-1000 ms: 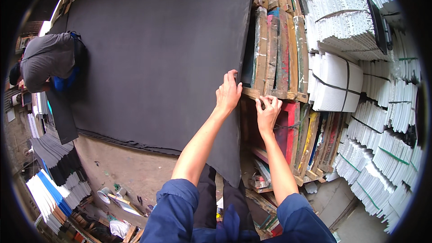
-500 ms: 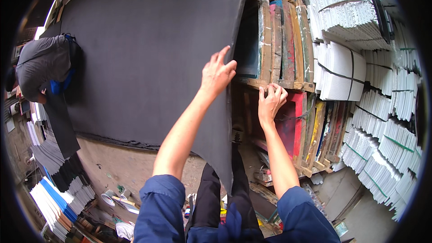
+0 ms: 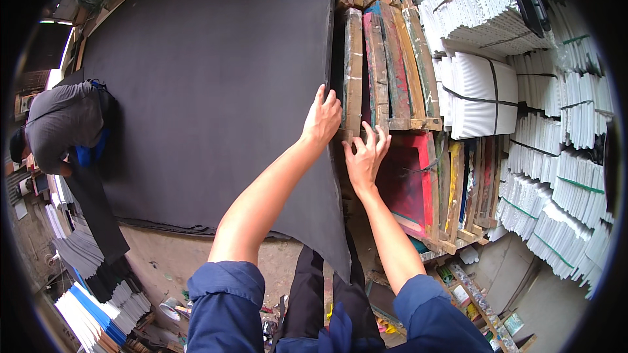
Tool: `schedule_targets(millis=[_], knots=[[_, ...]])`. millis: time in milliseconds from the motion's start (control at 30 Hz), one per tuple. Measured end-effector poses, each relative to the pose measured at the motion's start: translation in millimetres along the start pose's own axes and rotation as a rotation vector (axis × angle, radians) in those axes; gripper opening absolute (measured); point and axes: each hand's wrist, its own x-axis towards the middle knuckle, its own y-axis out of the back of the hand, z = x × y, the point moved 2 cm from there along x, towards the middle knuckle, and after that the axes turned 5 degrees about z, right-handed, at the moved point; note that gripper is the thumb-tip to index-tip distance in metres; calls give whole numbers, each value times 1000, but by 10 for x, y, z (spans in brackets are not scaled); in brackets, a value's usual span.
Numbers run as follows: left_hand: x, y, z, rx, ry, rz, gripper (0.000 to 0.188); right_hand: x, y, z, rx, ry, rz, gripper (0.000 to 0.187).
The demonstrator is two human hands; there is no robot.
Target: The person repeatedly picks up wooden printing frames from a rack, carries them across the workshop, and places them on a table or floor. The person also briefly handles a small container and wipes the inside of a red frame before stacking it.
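A large black sheet [image 3: 216, 85] spreads across the middle, its right edge running beside several upright wooden frames [image 3: 398, 68]. My left hand [image 3: 322, 116] lies on that edge, palm down and fingers reaching along it. To its right, my right hand [image 3: 367, 160] is open with curved, spread fingers. Its fingertips are at the lower ends of the frames; contact is hard to make out. Below them stands a frame with a red border [image 3: 425, 170]. The sheet's near corner [image 3: 340, 258] hangs down in front of my legs.
At the far left a person in a grey shirt [image 3: 65, 117] bends over the sheet's other side. Strapped bundles of white corrugated sheets [image 3: 481, 95] are piled at the right. More stacked sheets [image 3: 91, 310] lie at the lower left, with cluttered tools on the floor.
My left hand has drawn slightly back along the sheet's edge. My right hand has shifted left and down, closer to the left one, with fingers more spread. The view has swung somewhat right.
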Motion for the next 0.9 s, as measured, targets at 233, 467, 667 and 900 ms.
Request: schedule_targets(millis=[233,467,667,900], knots=[[285,-140,180,-182,209,-124,28,-42,115,271,9,10,40,15],[287,-255,370,-456,465,31,47,-70,167,359,162,28,-31,15],[315,-276,439,-538,513,25,45,-102,148,575,420,-284,61,33],[409,-256,564,-428,617,58,58,-204,-67,743,226,-298,-71,57]])
